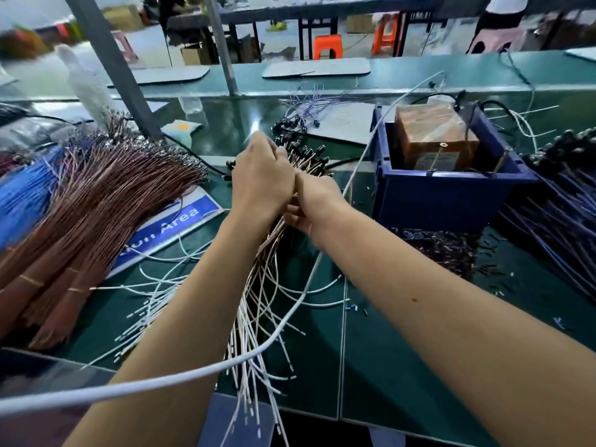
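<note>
- Thick white cable (193,375) runs across the front, over the L arm.
- Thin wire bundle (254,304) hangs from both hands & fans out over the green table (403,366).
- R hand (311,204) has its fingers curled tight round the bundle, mid table.
- L hand (261,179) is just above, touching the R hand. It grips the bundle's top, by the black plug ends (309,156).
- Blue sign (180,221) and big brown wire pile (96,204) lie to the L.
- Blue bin (445,195) w/ a brown box (432,137) inside sits to the R.
- Purple wires (554,227) lie beside the bin.
</note>
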The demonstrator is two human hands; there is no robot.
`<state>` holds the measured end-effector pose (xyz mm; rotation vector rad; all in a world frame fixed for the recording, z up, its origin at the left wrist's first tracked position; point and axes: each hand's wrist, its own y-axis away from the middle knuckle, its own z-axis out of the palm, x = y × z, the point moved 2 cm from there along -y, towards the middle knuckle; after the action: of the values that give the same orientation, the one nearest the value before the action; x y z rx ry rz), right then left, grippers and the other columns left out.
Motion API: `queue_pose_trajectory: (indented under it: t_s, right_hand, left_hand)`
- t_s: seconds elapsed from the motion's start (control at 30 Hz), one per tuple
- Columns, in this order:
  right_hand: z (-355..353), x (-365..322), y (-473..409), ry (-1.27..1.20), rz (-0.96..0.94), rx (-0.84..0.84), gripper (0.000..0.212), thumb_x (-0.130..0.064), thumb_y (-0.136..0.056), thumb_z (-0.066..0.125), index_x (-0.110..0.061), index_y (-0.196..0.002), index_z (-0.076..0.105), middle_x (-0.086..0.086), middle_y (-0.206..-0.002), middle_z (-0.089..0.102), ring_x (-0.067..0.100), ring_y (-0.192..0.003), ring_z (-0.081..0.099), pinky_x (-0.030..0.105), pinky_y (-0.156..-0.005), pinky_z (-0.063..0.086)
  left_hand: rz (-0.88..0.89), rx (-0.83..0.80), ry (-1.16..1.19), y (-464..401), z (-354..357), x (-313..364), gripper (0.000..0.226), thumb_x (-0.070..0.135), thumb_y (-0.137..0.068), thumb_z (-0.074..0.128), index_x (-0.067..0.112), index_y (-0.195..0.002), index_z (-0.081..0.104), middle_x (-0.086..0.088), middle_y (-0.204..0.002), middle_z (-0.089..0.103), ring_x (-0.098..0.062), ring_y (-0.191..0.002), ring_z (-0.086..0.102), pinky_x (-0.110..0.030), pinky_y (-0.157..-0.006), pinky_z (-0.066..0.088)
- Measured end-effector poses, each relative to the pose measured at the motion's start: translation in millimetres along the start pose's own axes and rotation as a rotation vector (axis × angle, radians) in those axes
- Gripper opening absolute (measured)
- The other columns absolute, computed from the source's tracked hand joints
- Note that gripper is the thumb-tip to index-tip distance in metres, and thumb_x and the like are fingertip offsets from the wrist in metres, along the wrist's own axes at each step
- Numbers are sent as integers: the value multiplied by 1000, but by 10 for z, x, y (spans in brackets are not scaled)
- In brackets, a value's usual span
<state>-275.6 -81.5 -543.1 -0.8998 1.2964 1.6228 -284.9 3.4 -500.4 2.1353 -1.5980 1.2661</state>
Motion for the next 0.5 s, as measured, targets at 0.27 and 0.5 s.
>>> queue_pose_trajectory:
  t_s: [0.27,0.5]
  right_hand:
    - [-207,29,-29,-72,155,-22,23,-34,-105,61,-12,-98,58,5,-78,67,11,-51,55,20,-44,43]
    - [-198,17,-37,101,73,81,13,-5,-95,61,-10,-83,61,5,-69,60,12,-50,45,22,-45,33]
  left_hand:
    - [-50,-239,-174,129,-235,138,26,23,-81,56,1,-85,71,-14,-84,75,-37,-86,69,-42,-77,58]
    - [-5,-114,-720,-84,-134,104,27,31,-85,58,12,-105,61,-15,-117,60,-37,-117,52,-45,-95,45]
